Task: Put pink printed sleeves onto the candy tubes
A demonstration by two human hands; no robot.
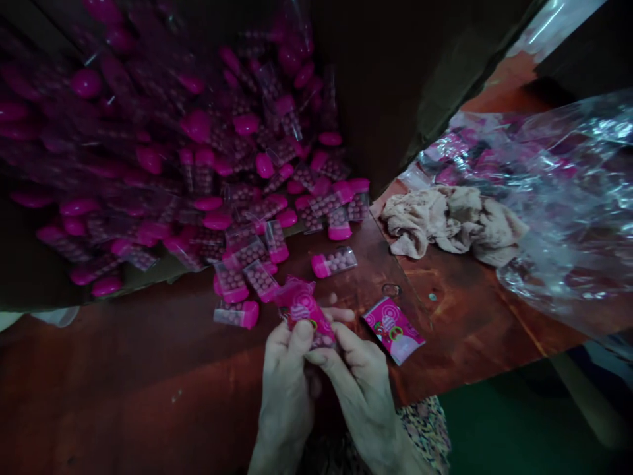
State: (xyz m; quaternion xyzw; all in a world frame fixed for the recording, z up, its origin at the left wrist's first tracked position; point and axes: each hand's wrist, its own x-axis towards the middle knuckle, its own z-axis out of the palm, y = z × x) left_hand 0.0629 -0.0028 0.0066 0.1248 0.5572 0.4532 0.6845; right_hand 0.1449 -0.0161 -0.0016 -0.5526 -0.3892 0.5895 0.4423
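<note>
Both hands meet near the table's front edge around a small clear candy container [324,340] of round pink candies, partly covered by a printed pink wrapper [301,297]. My left hand [288,379] grips it from the left, thumb on top. On the right, my right hand [363,386] pinches the lower end between thumb and forefinger, its other fingers partly behind. A flat printed pink sleeve [394,330] lies just right of my right hand. One unwrapped candy container [334,262] with a pink cap lies beyond the hands.
A dark cardboard box [395,86] lies open toward me, with many pink-capped containers [247,191] spilling onto the reddish wooden table [163,369]. To the right are a crumpled beige cloth [445,218] and a large clear plastic bag [568,211] with pink pieces inside.
</note>
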